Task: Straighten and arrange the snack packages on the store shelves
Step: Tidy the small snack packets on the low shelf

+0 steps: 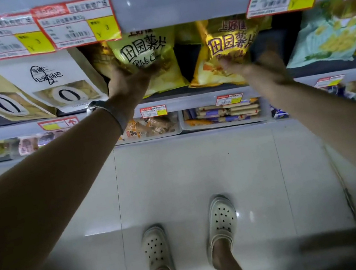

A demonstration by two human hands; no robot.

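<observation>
Two potato chip bags stand side by side on the middle shelf. My left hand grips the lower front of the yellow-green chip bag. My right hand, blurred, touches the lower part of the golden-yellow chip bag, thumb on its front; whether the fingers close on it I cannot tell. A dark gap separates the two bags. A watch sits on my left wrist.
Two beige and white cracker pouches lean at the left. A pale green bag stands at the right. Price tags hang from the shelf above. Clear bins of small snacks fill the lower shelf. My feet stand on the tiled floor.
</observation>
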